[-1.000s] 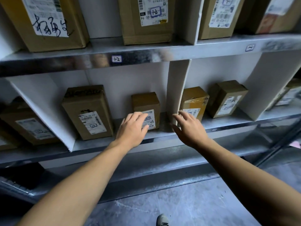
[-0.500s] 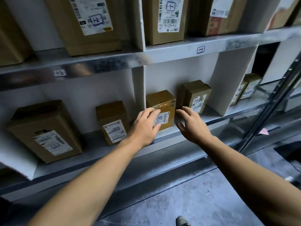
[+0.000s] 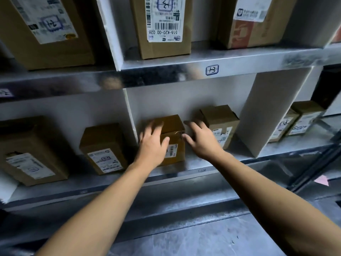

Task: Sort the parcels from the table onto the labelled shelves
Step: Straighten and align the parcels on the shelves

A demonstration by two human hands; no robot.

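A small brown parcel (image 3: 173, 143) with a white label stands on the lower metal shelf (image 3: 201, 168), just right of a white divider. My left hand (image 3: 153, 145) lies over its front and top left corner with fingers spread. My right hand (image 3: 201, 139) hovers at the parcel's right side, fingers extended, between it and a second small parcel (image 3: 219, 124). Neither hand holds anything. The shelf edge above carries a handwritten label (image 3: 212, 69).
More brown parcels stand in the left bay (image 3: 105, 148), far left (image 3: 29, 154) and far right (image 3: 299, 120). Larger boxes (image 3: 162, 24) fill the upper shelf. White dividers (image 3: 252, 115) separate bays. Grey floor lies below, with a dark rack post at the right.
My view and both hands shifted right, from the parcel in the left bay to the one right of the divider. My left hand now rests on this parcel.
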